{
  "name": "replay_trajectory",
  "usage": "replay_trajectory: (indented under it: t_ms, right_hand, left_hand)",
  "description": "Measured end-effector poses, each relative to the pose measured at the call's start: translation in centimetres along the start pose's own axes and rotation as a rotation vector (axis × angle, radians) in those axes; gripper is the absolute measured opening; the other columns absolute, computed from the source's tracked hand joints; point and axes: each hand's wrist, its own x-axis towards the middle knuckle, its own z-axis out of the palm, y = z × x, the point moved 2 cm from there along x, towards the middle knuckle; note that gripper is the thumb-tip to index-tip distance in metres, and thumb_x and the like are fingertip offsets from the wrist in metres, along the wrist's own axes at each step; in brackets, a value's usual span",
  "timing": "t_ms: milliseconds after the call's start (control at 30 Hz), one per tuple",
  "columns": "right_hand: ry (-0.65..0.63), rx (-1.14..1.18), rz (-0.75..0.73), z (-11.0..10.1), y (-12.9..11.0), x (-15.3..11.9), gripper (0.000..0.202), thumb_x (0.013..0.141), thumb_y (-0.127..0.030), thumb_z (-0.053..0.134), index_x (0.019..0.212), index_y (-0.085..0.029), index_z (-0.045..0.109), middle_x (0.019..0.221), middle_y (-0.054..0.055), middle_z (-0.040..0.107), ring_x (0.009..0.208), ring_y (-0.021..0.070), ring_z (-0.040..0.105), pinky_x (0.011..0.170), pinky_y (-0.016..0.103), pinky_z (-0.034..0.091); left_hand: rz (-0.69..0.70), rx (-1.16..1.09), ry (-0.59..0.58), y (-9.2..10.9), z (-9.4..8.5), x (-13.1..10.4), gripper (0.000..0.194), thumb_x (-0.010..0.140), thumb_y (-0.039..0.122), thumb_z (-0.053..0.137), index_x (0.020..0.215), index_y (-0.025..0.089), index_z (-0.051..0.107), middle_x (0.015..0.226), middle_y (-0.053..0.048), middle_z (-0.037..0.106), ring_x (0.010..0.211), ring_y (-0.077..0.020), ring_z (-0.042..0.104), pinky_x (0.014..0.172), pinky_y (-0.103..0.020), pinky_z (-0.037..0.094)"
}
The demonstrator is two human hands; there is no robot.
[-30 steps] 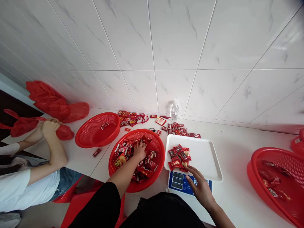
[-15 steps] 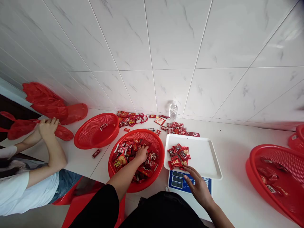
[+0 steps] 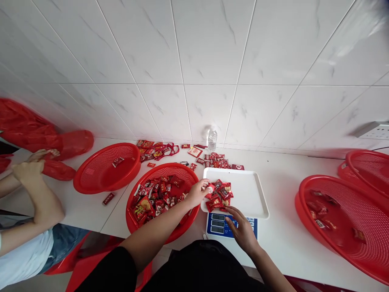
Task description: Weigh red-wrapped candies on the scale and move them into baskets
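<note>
My left hand (image 3: 197, 194) is over the left edge of the white scale tray (image 3: 249, 194), its fingers closed on a small red snack packet (image 3: 210, 190). Beside it on the tray lies a small pile of red wrapped snacks (image 3: 214, 203). My right hand (image 3: 241, 232) hovers at the tray's front edge, fingers apart and holding nothing. Its fingertips are close to the pile, above the blue panel of the scale (image 3: 216, 224). Under my left forearm stands a red basket (image 3: 130, 217) full of mixed snack packets, partly hidden by the arm.
Left is another red basket (image 3: 106, 184) with a packet inside. Loose packets (image 3: 214, 161) and a clear bottle (image 3: 212, 140) stand along the tiled wall. More red baskets (image 3: 304, 219) are at right. A co-worker's hands (image 3: 30, 168) handle red bags (image 3: 59, 170) at far left.
My left hand has left the filled basket and moved right to the tray with a packet. My right hand stays by the tray's front edge. The view has shifted to the right.
</note>
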Motion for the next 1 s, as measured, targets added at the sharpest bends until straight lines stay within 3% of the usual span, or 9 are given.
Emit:
replay_trajectory:
  t_ms: [100,200,333,433,533,667,767,1000]
  right_hand:
    - [-0.002,0.012,0.003,0.1,-0.1,-0.1,0.037,0.088,-0.045,0.042,0.119,-0.029,0.055,0.127,0.006,0.055,0.114,0.0236,0.054,0.089,0.038,0.051]
    - [0.006,0.015,0.007,0.0,-0.1,-0.3,0.038,0.089,-0.045,0.042,0.120,-0.028,0.055,0.127,0.007,0.054,0.114,0.0239,0.054,0.090,0.039,0.051]
    - [0.033,0.008,0.010,0.0,0.2,-0.5,0.038,0.088,-0.045,0.042,0.119,-0.028,0.056,0.126,0.007,0.055,0.113,0.0248,0.054,0.090,0.040,0.051]
    - [0.041,-0.016,0.029,0.2,0.6,-0.6,0.038,0.088,-0.045,0.041,0.120,-0.028,0.055,0.127,0.007,0.054,0.114,0.0250,0.054,0.088,0.039,0.052]
    - [0.062,-0.076,0.030,0.4,1.1,-0.4,0.038,0.088,-0.044,0.041,0.120,-0.027,0.055,0.127,0.007,0.055,0.115,0.0247,0.053,0.090,0.040,0.050]
    - [0.088,-0.209,0.005,1.0,1.8,0.4,0.036,0.087,-0.038,0.043,0.119,-0.026,0.056,0.123,0.008,0.057,0.113,0.0261,0.053,0.091,0.044,0.048]
    - [0.063,-0.266,-0.031,1.5,1.8,1.4,0.035,0.086,-0.033,0.043,0.117,-0.024,0.058,0.120,0.009,0.059,0.110,0.0270,0.055,0.091,0.045,0.048]
    - [0.029,-0.225,-0.045,1.6,1.1,1.9,0.035,0.086,-0.032,0.044,0.117,-0.025,0.058,0.120,0.007,0.060,0.109,0.0247,0.056,0.090,0.040,0.049]
  left_hand:
    - [-0.014,-0.046,-0.076,0.6,2.6,-0.1,0.036,0.081,0.028,0.057,0.116,0.022,0.054,0.105,-0.007,0.061,0.087,-0.0162,0.061,0.073,-0.029,0.053]
    - [-0.016,-0.005,-0.095,0.9,3.7,-0.1,0.038,0.080,0.026,0.058,0.118,0.022,0.053,0.109,-0.008,0.061,0.094,-0.0178,0.061,0.079,-0.030,0.052]
    - [0.100,0.174,-0.135,1.7,3.5,-0.4,0.046,0.082,0.024,0.055,0.127,0.025,0.046,0.120,-0.007,0.057,0.106,-0.0197,0.057,0.090,-0.034,0.047]
    - [0.228,0.377,-0.095,1.9,3.0,-0.9,0.045,0.083,0.026,0.053,0.127,0.028,0.046,0.129,-0.006,0.050,0.113,-0.0219,0.052,0.094,-0.038,0.044]
    - [0.252,0.506,-0.098,1.4,2.8,-1.4,0.045,0.082,0.032,0.056,0.126,0.028,0.047,0.130,-0.007,0.048,0.116,-0.0247,0.050,0.095,-0.041,0.043]
    - [0.236,0.539,-0.203,0.4,3.3,-1.9,0.064,0.073,0.036,0.067,0.131,0.030,0.041,0.137,-0.009,0.040,0.124,-0.0293,0.042,0.098,-0.042,0.041]
    - [0.228,0.527,-0.248,0.0,4.0,-1.9,0.067,0.073,0.034,0.067,0.133,0.030,0.038,0.139,-0.010,0.036,0.122,-0.0297,0.044,0.096,-0.043,0.043]
    - [0.277,0.469,-0.172,-0.6,3.8,-2.2,0.059,0.076,0.029,0.064,0.130,0.029,0.040,0.135,-0.008,0.040,0.122,-0.0259,0.044,0.097,-0.041,0.042]
